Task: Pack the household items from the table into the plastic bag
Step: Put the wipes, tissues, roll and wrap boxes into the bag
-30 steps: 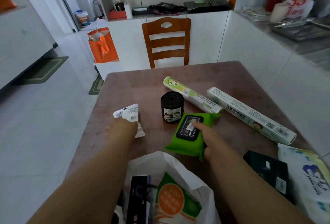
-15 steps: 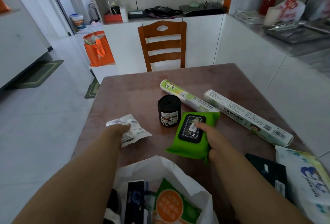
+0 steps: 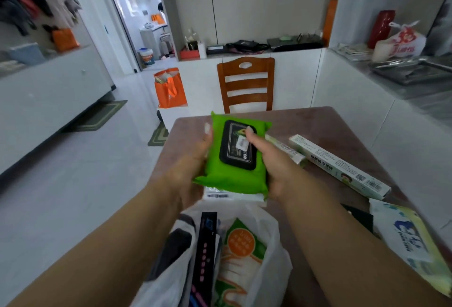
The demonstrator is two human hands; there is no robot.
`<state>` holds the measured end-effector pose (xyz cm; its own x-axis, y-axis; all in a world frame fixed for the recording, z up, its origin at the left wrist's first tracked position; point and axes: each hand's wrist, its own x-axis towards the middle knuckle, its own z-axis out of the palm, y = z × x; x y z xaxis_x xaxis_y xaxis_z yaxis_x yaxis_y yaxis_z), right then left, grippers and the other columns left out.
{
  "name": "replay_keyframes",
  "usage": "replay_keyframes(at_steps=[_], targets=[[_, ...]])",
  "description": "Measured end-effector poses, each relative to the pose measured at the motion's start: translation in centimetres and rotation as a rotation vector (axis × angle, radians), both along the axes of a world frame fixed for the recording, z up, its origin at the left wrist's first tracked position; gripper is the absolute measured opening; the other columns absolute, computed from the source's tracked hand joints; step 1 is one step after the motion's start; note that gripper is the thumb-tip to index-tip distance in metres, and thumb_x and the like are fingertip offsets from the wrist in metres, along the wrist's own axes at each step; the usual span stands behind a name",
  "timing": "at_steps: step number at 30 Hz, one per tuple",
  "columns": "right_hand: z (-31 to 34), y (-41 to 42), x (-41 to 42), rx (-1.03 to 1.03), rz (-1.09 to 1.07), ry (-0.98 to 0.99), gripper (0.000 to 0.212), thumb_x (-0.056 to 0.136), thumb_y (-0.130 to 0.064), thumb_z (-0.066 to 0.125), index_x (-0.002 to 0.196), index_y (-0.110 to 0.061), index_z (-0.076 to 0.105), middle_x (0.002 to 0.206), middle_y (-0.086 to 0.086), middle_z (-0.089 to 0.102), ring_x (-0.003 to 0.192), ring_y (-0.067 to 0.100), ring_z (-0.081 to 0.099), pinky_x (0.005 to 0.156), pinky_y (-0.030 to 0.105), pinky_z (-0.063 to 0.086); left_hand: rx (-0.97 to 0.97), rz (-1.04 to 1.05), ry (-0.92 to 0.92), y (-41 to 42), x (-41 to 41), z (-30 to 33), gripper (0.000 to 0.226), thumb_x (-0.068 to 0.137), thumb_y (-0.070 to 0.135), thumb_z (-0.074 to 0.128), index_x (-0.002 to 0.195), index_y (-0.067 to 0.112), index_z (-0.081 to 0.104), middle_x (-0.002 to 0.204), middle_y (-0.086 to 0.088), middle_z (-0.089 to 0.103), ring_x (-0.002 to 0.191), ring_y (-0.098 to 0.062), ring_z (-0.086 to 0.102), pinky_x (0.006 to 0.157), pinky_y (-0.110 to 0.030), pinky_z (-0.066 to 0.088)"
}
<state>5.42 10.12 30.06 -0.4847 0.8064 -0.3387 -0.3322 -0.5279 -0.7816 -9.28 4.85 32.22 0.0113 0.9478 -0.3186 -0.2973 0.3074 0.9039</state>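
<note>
Wipes (image 3: 234, 157), a green pack with a black lid, are held above the table (image 3: 322, 123) by both hands, left hand (image 3: 193, 159) and right hand (image 3: 271, 159) clamped on its sides (a white packet beneath); bag (image 3: 269, 253) gapes at 6 o'clock, box (image 3: 342, 167) at 3 o'clock.

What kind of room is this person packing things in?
Most likely a home dining area beside a kitchen: a wooden chair at a dining table, white cabinets, and a metal tray on the counter.
</note>
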Motion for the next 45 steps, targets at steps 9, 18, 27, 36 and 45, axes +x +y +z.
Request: replay_keyframes(at_steps=[9,18,27,36,45], targets=[[-3.1,-4.6,1.2,0.043,0.111,-0.368,0.069,0.094,-0.062,0.024,0.096,-0.004,0.062,0.095,0.022,0.063,0.070,0.027,0.061,0.069,0.034,0.049,-0.122,0.211,-0.105,-6.7,0.6,-2.5,0.018,0.078,0.018,0.067,0.087,0.007,0.079,0.085,-0.020,0.076,0.068,-0.031,0.074,0.068,-0.047,0.061],[-3.0,-7.6,1.6,0.567,0.522,-1.365,0.042,0.103,-0.011,0.025,0.139,-0.001,0.043,0.144,0.021,0.045,0.129,0.033,0.047,0.106,0.036,0.036,-0.238,0.291,0.022,-9.9,-0.2,-4.9,0.036,0.075,0.013,0.071,0.110,0.004,0.070,0.090,-0.021,0.076,0.069,-0.030,0.074,0.067,-0.041,0.061],[-3.7,-8.6,2.5,0.315,0.455,-0.959,0.062,0.100,-0.052,0.018,0.147,-0.014,0.032,0.145,0.017,0.042,0.113,0.028,0.057,0.094,0.031,0.038,-0.265,0.111,0.135,-11.3,-0.2,-4.1,0.021,0.074,0.014,0.071,0.091,0.002,0.073,0.083,-0.022,0.076,0.063,-0.029,0.073,0.059,-0.038,0.061],[-0.8,-7.0,5.0,0.131,0.260,-0.467,0.084,0.085,-0.075,0.021,0.134,-0.011,0.042,0.086,0.020,0.060,0.066,0.030,0.067,0.071,0.040,0.056,-0.344,-0.147,0.217,-11.3,-1.0,-3.4,0.039,0.065,0.012,0.075,0.101,-0.002,0.070,0.092,-0.024,0.074,0.070,-0.032,0.073,0.062,-0.038,0.060],[-1.2,-7.9,5.5,0.118,0.447,-0.439,0.096,0.083,-0.077,0.020,0.153,-0.012,0.007,0.094,0.026,0.068,0.055,0.020,0.058,0.053,0.026,0.044,-0.359,-0.063,0.263,-11.1,-1.1,-4.0,0.050,0.061,0.013,0.081,0.108,-0.002,0.069,0.101,-0.026,0.073,0.079,-0.034,0.072,0.079,-0.044,0.058]])
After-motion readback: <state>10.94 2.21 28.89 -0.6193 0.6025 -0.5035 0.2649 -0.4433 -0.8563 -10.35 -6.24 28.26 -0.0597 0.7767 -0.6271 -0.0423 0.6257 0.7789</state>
